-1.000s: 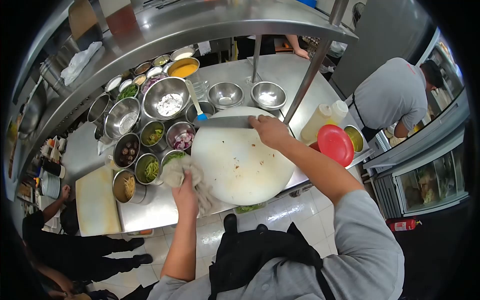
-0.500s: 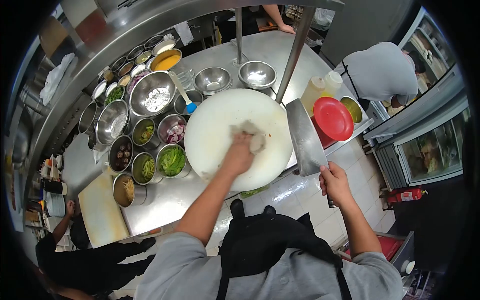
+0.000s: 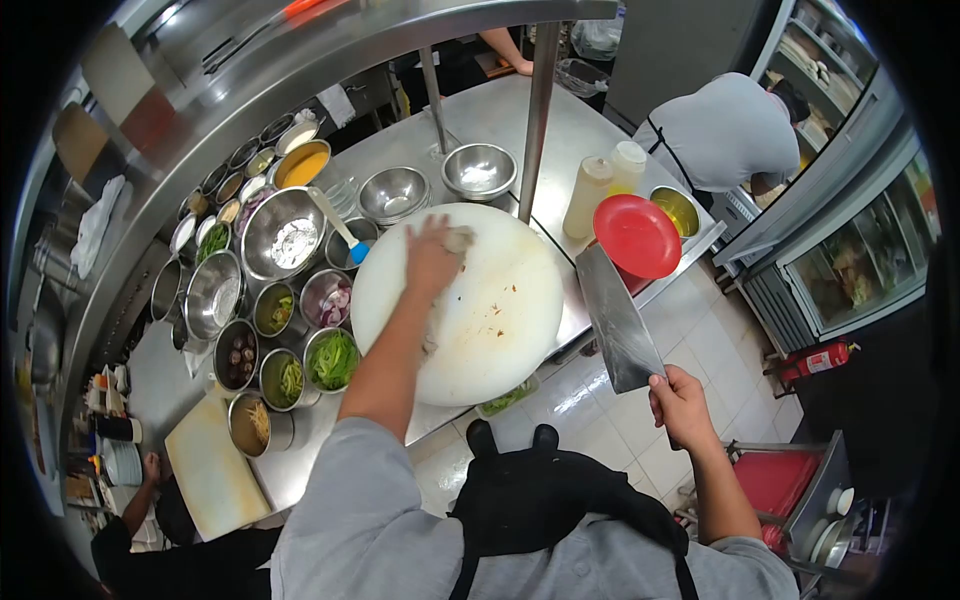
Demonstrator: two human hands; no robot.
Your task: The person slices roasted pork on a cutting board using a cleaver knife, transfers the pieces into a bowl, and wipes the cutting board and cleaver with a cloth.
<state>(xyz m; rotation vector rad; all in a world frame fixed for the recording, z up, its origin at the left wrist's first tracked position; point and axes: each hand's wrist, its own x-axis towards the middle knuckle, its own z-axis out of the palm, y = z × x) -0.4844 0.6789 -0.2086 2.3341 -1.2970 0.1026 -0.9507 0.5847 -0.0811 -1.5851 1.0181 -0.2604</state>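
My left hand [image 3: 432, 258] lies on the upper left of a round white cutting board [image 3: 500, 350]. It presses on a crumpled greyish cloth [image 3: 459, 240], part of which shows beside the fingers. Small brown crumbs are scattered on the board to its right. In my right hand [image 3: 682, 405] is the handle of a cleaver [image 3: 618, 325], with my fingers wrapped round it. The broad blade points up and left, off the board's right side, and its tip overlaps the red plate [image 3: 637, 237] in view.
Metal bowls [image 3: 284, 234] and pots of cut vegetables [image 3: 332, 360] crowd the left counter. Squeeze bottles [image 3: 588, 195] stand behind the red plate. A steel post [image 3: 540, 120] rises behind the board. One person bends at a fridge [image 3: 725, 135]; others stand at left and back.
My left hand has slid with the cloth from the board's middle to its upper left, uncovering crumbs. The cleaver stays in my right hand. The camera view has shifted.
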